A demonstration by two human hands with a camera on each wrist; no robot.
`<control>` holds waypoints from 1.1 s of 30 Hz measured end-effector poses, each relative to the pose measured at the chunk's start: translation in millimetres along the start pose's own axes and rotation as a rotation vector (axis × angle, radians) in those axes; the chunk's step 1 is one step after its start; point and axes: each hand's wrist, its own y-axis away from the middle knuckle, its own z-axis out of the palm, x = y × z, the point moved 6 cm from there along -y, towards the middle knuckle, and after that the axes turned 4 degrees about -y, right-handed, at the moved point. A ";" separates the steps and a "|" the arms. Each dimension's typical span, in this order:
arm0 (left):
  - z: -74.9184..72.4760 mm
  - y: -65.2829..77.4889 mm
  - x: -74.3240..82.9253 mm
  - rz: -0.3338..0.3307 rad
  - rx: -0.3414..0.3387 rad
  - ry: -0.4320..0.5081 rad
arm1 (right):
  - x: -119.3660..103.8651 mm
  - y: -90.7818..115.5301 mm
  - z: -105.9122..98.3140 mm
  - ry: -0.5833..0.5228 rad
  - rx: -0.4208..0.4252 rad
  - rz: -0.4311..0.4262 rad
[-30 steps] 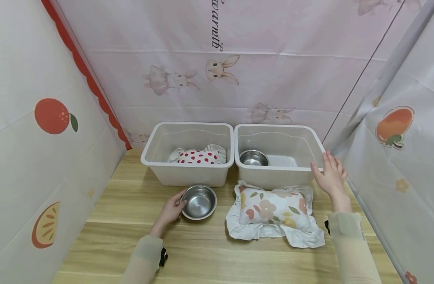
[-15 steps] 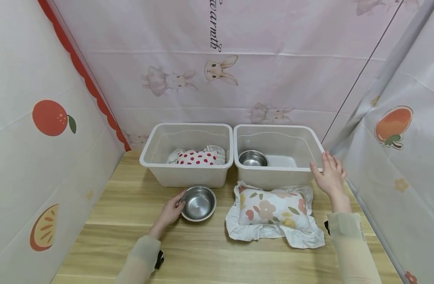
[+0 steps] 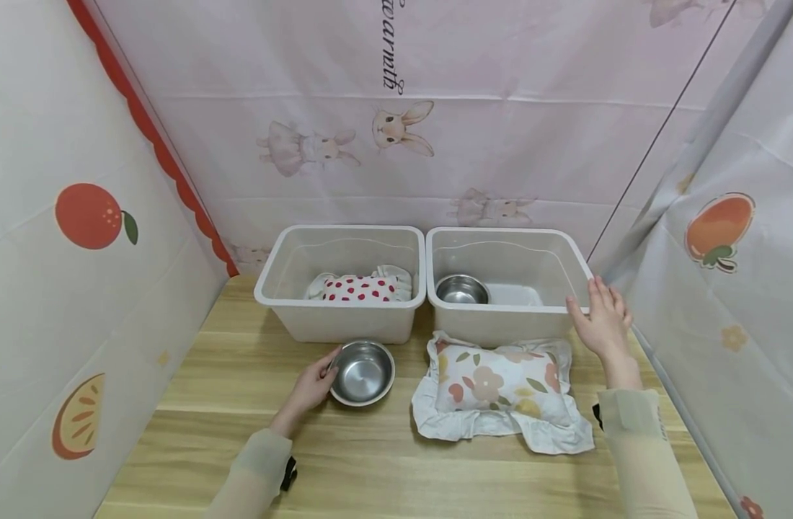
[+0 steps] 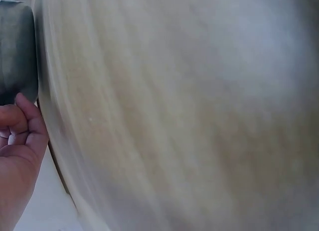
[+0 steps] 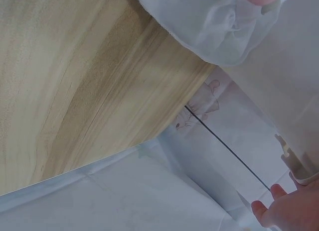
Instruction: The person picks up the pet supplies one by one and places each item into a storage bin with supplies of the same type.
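In the head view my left hand (image 3: 313, 386) pinches the left rim of a round stainless steel bowl (image 3: 362, 373), thumb over the edge. The bowl sits upright in front of the left white plastic bin (image 3: 344, 321). In the left wrist view the bowl's side (image 4: 17, 52) shows dark grey beyond the curled fingers (image 4: 35, 124). My right hand (image 3: 604, 321) rests on the front right corner of the right white bin (image 3: 500, 321), its fingers mostly straight along the rim. A white pillow with flowers and ruffled edges (image 3: 494, 386) lies before that bin.
Inside the left bin lies a small white cushion with red strawberry-like spots (image 3: 360, 288). A second steel bowl (image 3: 463, 290) stands in the left part of the right bin. Printed cloth walls (image 3: 331, 65) enclose the wooden table (image 3: 370, 468) at the back and both sides.
My left forearm has shifted slightly leftward, while its fingers stay on the bowl's rim. The right hand, bins and pillow hold their places.
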 end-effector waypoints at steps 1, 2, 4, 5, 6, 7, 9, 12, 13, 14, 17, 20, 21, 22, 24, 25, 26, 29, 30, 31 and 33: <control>-0.2 -0.7 0.8 0.005 0.004 -0.001 | 0.0 -0.1 0.0 0.000 0.000 0.000; -0.2 -1.2 1.6 0.009 0.004 0.001 | -0.1 -0.3 0.0 0.000 -0.001 0.000; -0.1 -2.1 1.9 0.018 0.007 -0.002 | 0.1 -0.8 0.1 -0.001 0.000 -0.001; 0.0 -2.7 2.2 0.020 0.008 -0.001 | 0.2 -1.0 0.2 -0.003 0.001 -0.002; 0.1 -3.3 2.4 0.018 0.010 0.002 | 0.3 -1.2 0.3 -0.004 0.002 -0.003; 0.2 -3.9 3.0 0.018 0.009 0.005 | 0.3 -1.4 0.3 -0.003 0.003 -0.004; 0.3 -4.3 3.8 0.011 0.003 0.010 | 0.2 -1.8 0.3 -0.004 0.004 -0.005; -0.3 -4.7 6.8 0.010 0.001 0.038 | 0.1 -1.9 0.3 -0.003 0.005 -0.005; -0.5 -4.7 7.9 0.014 0.001 0.045 | -0.1 -1.8 0.3 -0.002 0.005 -0.005; -0.7 -4.6 9.0 0.019 0.001 0.052 | -0.2 -1.7 0.3 -0.002 0.005 -0.005; -1.3 -4.4 11.9 0.036 -0.001 0.048 | -0.4 -1.4 0.4 0.000 0.007 -0.005; -0.6 -4.9 13.7 0.047 -0.017 0.022 | -0.5 -1.0 0.5 0.001 0.007 -0.003; -0.5 -5.0 14.4 0.048 -0.022 0.012 | -0.4 -0.9 0.5 0.001 0.006 -0.003; -0.4 -5.1 15.5 0.049 -0.028 0.004 | -0.2 -0.7 0.4 0.000 0.006 -0.003; -0.3 -5.3 17.5 0.051 -0.037 0.002 | -0.1 -0.5 0.5 0.000 0.003 -0.001; -0.4 -5.5 18.9 0.050 -0.041 0.004 | 0.1 -0.4 0.6 -0.001 0.003 -0.001; -0.5 -5.6 20.4 0.051 -0.045 0.006 | 0.3 -0.3 0.6 -0.001 0.002 0.000; -1.2 -6.3 24.5 0.055 -0.056 0.012 | 0.7 -0.4 0.7 -0.001 0.003 0.002; -1.4 -6.5 25.8 0.057 -0.061 0.012 | 0.7 -0.4 0.7 0.000 0.004 0.001; -1.5 -6.7 26.8 0.059 -0.066 0.014 | 0.8 -0.4 0.8 0.002 0.004 0.001; -1.8 -7.2 28.5 0.062 -0.077 0.011 | 1.0 -0.6 0.9 0.005 0.005 0.000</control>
